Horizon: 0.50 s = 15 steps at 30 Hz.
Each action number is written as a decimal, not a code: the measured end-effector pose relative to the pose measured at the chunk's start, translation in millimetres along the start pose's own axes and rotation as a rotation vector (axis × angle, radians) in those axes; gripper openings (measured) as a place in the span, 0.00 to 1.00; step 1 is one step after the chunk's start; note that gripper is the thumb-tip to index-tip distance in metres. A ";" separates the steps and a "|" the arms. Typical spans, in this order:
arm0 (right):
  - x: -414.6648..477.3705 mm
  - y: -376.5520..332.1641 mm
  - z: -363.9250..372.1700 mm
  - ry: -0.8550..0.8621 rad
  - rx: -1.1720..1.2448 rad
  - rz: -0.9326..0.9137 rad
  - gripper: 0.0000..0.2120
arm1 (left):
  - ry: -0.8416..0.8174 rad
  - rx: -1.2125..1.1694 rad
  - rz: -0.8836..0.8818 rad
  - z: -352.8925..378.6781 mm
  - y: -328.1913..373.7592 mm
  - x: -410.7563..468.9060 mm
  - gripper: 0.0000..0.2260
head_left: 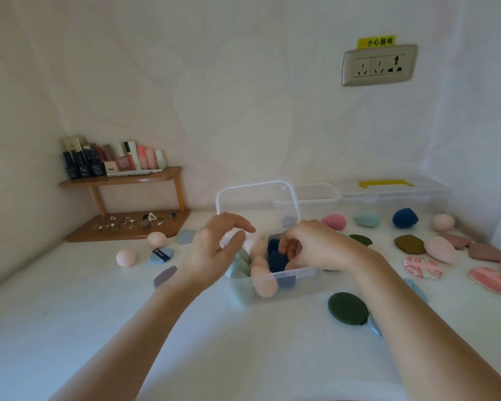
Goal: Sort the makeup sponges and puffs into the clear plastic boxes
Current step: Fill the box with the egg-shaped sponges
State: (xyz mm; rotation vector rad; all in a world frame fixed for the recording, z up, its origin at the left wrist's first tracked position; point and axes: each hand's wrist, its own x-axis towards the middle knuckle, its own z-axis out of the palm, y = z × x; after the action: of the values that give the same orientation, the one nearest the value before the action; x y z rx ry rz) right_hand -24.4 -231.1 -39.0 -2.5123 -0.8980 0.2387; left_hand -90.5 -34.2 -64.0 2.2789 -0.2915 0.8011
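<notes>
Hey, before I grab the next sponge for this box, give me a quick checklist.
1. Clear plastic box lid up: ok.
2. Left hand free: ok, open over the rim.
3. Right hand free: not ok, fingers curl on a dark blue egg-shaped sponge inside.
4. Room left in box: cannot tell, hands cover it.
5. Next sponge in the open: ok, pink egg-shaped sponge lies loose on the white table.

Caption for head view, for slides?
Right hand touches a navy sponge inside the clear box, left hand open over its rim, loose puffs around.
</notes>
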 end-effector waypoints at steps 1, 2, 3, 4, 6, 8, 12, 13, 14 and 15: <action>-1.6 2.2 -3.0 -0.004 0.019 -0.005 0.09 | -0.132 -0.006 0.055 3.1 10.8 -0.2 0.10; -4.0 4.7 -7.2 0.000 0.048 -0.011 0.10 | -0.246 0.007 0.111 7.5 17.7 -0.4 0.11; -6.6 8.3 -12.4 0.012 0.086 -0.014 0.10 | -0.326 0.029 0.169 13.0 20.3 -0.4 0.13; -9.9 11.7 -18.1 0.034 0.142 -0.020 0.08 | -0.381 0.051 0.211 18.1 20.0 -0.5 0.14; -12.1 27.0 -31.5 0.138 0.295 -0.025 0.06 | -0.444 0.111 0.203 24.8 16.8 2.5 0.16; -5.3 59.0 -43.9 0.373 0.279 0.050 0.06 | -0.471 0.163 0.145 27.7 14.5 5.8 0.15; 9.2 145.5 -61.9 0.640 -0.004 0.462 0.18 | -0.519 0.195 0.166 31.8 21.7 8.7 0.13; 10.1 164.3 -63.4 0.607 -0.043 0.536 0.20 | -0.526 0.205 0.158 32.6 24.1 9.0 0.13; 9.6 178.5 -63.8 0.563 -0.076 0.582 0.21 | -0.532 0.208 0.138 33.1 25.9 9.1 0.14; 9.6 189.0 -63.4 0.521 -0.099 0.605 0.23 | -0.533 0.200 0.113 33.9 26.6 9.8 0.15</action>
State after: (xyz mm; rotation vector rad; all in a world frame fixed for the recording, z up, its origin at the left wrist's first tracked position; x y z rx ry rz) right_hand 107.6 -376.8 -73.3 -2.6746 0.0621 -0.2757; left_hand -78.1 -76.6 -62.9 2.6595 -0.6083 0.2666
